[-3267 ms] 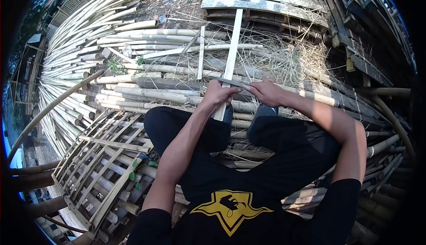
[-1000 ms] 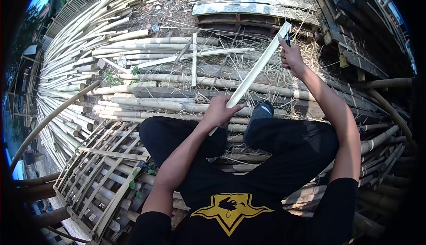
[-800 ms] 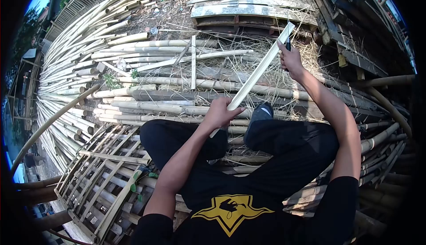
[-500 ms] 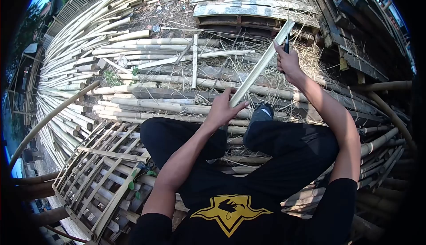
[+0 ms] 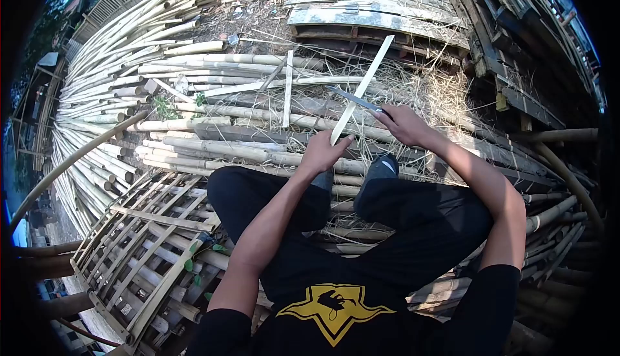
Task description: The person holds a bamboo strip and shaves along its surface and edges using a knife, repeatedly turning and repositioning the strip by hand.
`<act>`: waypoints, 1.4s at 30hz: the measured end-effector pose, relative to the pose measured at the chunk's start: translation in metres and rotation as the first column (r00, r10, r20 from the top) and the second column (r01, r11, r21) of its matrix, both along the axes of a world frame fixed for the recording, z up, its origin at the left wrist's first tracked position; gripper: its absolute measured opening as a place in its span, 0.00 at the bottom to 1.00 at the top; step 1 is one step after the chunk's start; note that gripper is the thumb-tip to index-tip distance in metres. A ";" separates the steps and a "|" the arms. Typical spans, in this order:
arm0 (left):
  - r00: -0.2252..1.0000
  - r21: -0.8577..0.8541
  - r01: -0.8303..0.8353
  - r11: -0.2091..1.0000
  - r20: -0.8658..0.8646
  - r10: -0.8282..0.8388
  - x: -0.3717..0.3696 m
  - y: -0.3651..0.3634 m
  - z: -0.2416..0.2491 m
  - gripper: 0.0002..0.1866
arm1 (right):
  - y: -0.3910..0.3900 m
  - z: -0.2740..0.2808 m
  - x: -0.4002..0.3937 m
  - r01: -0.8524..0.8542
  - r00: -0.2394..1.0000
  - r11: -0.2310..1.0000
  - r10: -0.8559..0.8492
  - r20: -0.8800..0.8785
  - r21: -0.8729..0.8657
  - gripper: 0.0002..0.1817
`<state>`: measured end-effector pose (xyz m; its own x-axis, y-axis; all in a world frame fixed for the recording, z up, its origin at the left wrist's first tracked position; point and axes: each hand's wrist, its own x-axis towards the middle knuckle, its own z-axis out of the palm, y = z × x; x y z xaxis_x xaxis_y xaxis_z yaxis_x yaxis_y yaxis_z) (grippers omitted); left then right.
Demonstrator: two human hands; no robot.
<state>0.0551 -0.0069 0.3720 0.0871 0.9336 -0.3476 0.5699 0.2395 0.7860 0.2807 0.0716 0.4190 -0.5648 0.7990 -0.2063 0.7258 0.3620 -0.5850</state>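
A flat, pale bamboo strip [image 5: 369, 78] slants up and to the right from my left hand [image 5: 321, 152], whose fingers are closed round its lower end. My right hand [image 5: 407, 125] grips the dark handle of a long knife [image 5: 355, 99]. The blade points left and lies across the strip, a little above my left hand; whether its edge touches the strip I cannot tell. Beneath both hands are bamboo poles and loose straw.
Bamboo poles [image 5: 97, 107] are heaped at the left. A slatted pallet [image 5: 374, 17] lies ahead, with stacked pallets [image 5: 516, 52] at the right. A woven bamboo lattice [image 5: 145, 253] sits at the lower left. Another strip [image 5: 288, 91] lies on the poles.
My right hand has come down and left from the strip's upper end, and the knife now crosses the strip. My left hand has closed on the lower end, and the strip has shifted left.
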 end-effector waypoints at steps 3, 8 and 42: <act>0.998 0.126 -0.032 0.991 -0.051 0.039 0.001 -0.002 -0.011 0.23 | 0.000 -0.013 -0.007 -0.025 0.999 1.000 0.025 0.026 -0.002 0.26; 0.989 0.149 -0.129 0.980 -0.047 0.137 -0.001 0.000 -0.016 0.22 | -0.007 -0.014 -0.014 -0.110 0.991 0.994 0.109 0.077 0.009 0.28; 0.991 -0.081 -0.023 0.996 0.129 0.033 0.002 -0.024 -0.011 0.14 | 0.086 -0.041 0.114 0.357 0.809 0.889 -0.448 0.380 0.287 0.34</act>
